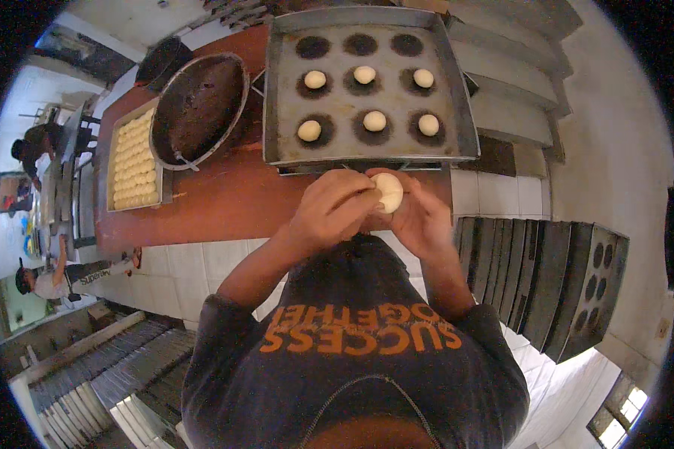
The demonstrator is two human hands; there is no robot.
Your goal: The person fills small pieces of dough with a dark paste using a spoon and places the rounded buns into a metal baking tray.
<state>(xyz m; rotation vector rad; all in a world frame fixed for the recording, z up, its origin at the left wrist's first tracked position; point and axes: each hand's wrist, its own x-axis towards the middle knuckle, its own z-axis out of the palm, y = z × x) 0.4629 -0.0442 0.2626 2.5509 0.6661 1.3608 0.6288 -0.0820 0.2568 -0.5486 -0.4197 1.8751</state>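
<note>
A pale, round piece of dough (388, 193) with a crease across it is between my two hands, close in front of my body. My left hand (335, 206) pinches its left edge with fingers and thumb together. From the right and underneath, my right hand (421, 217) cups the same piece, its fingers curled round the side. Just beyond the hands lies a square metal baking tray (367, 156) with dark round marks. Two rows of small dough balls (374, 120) sit on its marks, while the farthest row of marks is bare.
To the left on the red-brown table (232, 202) stands a large round pan (202, 105) with dark contents and a utensil. Beside it is a tray of many dough balls (135, 165). Stacked dark baking trays (577, 288) stand at right. Other people (49, 280) are at far left.
</note>
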